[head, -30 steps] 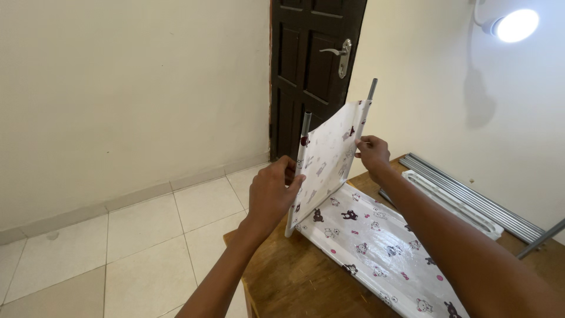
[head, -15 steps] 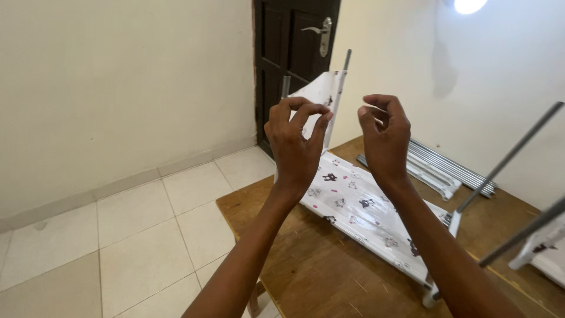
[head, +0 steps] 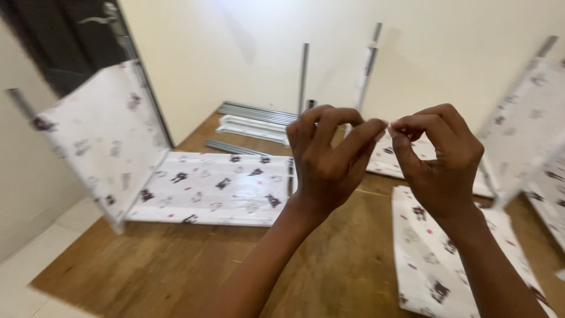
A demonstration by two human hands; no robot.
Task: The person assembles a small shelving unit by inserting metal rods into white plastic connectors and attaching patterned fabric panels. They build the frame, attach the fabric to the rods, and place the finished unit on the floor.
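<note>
Your left hand [head: 329, 159] and right hand [head: 438, 159] pinch together on something tiny between the fingertips (too small to identify), raised above the patterned panel [head: 218, 188] on the surface [head: 176, 265]; separating it looks next.

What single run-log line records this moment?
left hand: fingertips pinched | right hand: fingertips pinched, meeting left | below: patterned fabric panels on wooden table

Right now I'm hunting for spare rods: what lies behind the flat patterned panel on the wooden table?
Behind the flat patterned panel, grey metal rods lie bundled by the wall, with another nearer. The left hand hides whatever lies behind it.
</note>
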